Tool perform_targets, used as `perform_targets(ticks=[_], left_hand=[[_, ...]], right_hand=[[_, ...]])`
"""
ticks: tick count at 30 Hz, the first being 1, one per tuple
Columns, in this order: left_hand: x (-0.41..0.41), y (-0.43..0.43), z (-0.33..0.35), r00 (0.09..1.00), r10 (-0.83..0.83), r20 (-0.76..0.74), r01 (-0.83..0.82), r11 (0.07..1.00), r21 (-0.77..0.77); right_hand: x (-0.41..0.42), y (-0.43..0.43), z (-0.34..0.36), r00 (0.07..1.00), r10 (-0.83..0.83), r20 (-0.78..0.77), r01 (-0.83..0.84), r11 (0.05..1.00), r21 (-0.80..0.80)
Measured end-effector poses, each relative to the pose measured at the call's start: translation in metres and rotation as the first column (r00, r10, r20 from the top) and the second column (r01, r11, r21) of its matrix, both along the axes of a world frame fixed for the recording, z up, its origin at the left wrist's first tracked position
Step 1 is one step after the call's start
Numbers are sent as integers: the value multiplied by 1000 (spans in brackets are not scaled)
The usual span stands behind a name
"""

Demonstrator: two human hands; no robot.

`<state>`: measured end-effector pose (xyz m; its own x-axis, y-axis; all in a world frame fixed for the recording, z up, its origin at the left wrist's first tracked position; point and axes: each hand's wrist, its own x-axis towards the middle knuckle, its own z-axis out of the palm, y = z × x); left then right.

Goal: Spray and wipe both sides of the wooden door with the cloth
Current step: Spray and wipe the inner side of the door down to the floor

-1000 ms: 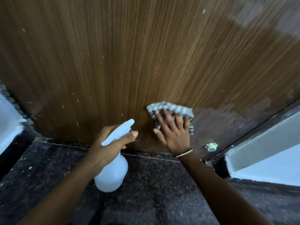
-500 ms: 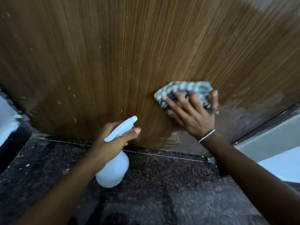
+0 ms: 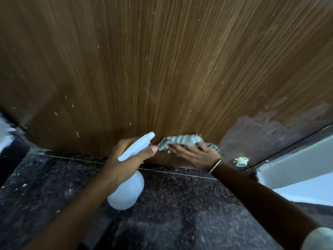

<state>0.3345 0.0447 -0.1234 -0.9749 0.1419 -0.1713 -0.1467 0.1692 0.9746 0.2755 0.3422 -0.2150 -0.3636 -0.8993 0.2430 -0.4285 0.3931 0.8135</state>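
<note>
I'm wiping low on the door [image 3: 162, 69], my right hand [image 3: 196, 156] flat-fingered on the cloth [image 3: 182, 139] (left hand [image 3: 124, 163] curled round the spray bottle [image 3: 128, 192]); next, I'd sweep sideways.

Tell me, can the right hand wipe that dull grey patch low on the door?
Probably yes: the right hand presses the striped cloth on the wooden door just beside the grey patch, nothing between them.

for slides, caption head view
Right hand presses striped grey cloth on brown wooden door; left hand grips white plastic spray bottle.
</note>
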Motion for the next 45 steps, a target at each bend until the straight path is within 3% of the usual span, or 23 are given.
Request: perform_targets(ticks=[2, 5, 11, 16, 18, 21, 24, 26, 30, 34, 37, 40, 45], left_hand=[[-1, 2, -1, 1000, -5, -5, 5, 1000, -7], [-2, 5, -3, 1000, -8, 7, 8, 1000, -9], [-7, 21, -8, 999, -36, 31, 37, 999, -23], [-11, 32, -5, 998, -55, 25, 56, 998, -14], [-11, 35, -4, 997, -65, 29, 65, 998, -6], [-11, 37, -4, 996, -90, 30, 90, 996, -14], [-8, 35, -3, 994, -106, 19, 107, 994, -16], [-7, 31, -3, 996, -92, 21, 93, 996, -13], [-7, 27, -6, 995, -96, 16, 97, 995, -19], [-8, 30, -8, 997, -75, 7, 76, 997, -18], [-6, 31, -6, 996, -85, -17, 85, 996, -13], [-3, 31, -5, 996, -89, -24, 89, 996, 1], [-1, 39, -5, 996, -92, 3, 92, 996, -15]], right_hand=[[4, 11, -25, 989, -21, 149, -2, 988, 155], [9, 10, -49, 959, -170, 227, 88, 939, 331], [6, 33, -67, 964, -239, 115, 93, 709, 699], [43, 100, -86, 837, -403, 371, 139, 812, 567], [61, 131, -83, 796, -481, 367, 206, 786, 583], [75, 152, -77, 689, -652, 317, 298, 653, 696], [80, 142, -72, 765, -613, 199, 322, 630, 706], [70, 120, -70, 863, -476, 166, 269, 713, 648], [18, 32, -71, 948, -257, 190, 94, 793, 602], [-15, -36, -68, 984, -163, 73, 74, 743, 665], [-4, -7, -69, 988, -135, 71, 63, 789, 612], [20, 51, -64, 987, -152, 48, 116, 889, 443], [54, 121, -51, 951, -310, 7, 290, 897, 334]])
